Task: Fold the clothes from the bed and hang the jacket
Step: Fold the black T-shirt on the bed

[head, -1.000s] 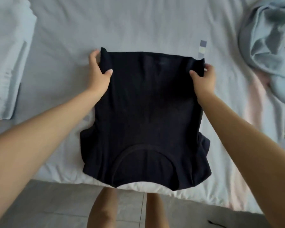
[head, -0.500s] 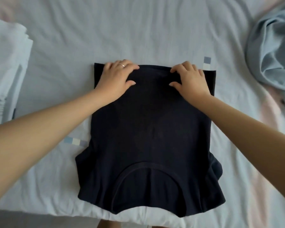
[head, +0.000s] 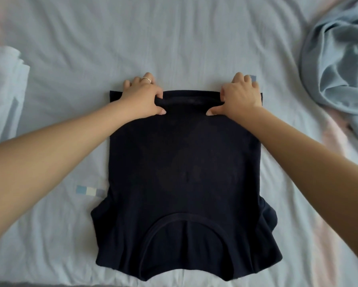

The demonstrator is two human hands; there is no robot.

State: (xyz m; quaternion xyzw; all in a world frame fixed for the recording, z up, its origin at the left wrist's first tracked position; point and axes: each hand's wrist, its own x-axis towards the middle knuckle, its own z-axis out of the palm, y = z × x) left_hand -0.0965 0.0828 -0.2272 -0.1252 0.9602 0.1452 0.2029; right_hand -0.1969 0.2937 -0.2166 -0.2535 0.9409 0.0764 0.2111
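Shirt [head: 184,162] hem pinched: left hand [head: 141,98], right hand [head: 241,98].

Both hands [head: 141,99] [head: 241,98] pinch the dark shirt's [head: 184,172] far edge.

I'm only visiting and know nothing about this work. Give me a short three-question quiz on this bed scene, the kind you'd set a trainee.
1. True or false: the dark shirt lies on the bed sheet with its neckline nearest the person.
2. What do the left hand and right hand grip? A) the shirt's far edge B) its sleeves C) a hanger
3. Fill in: the crumpled light blue garment lies to the shirt's ____.
Key: 1 true; 2 A; 3 right.
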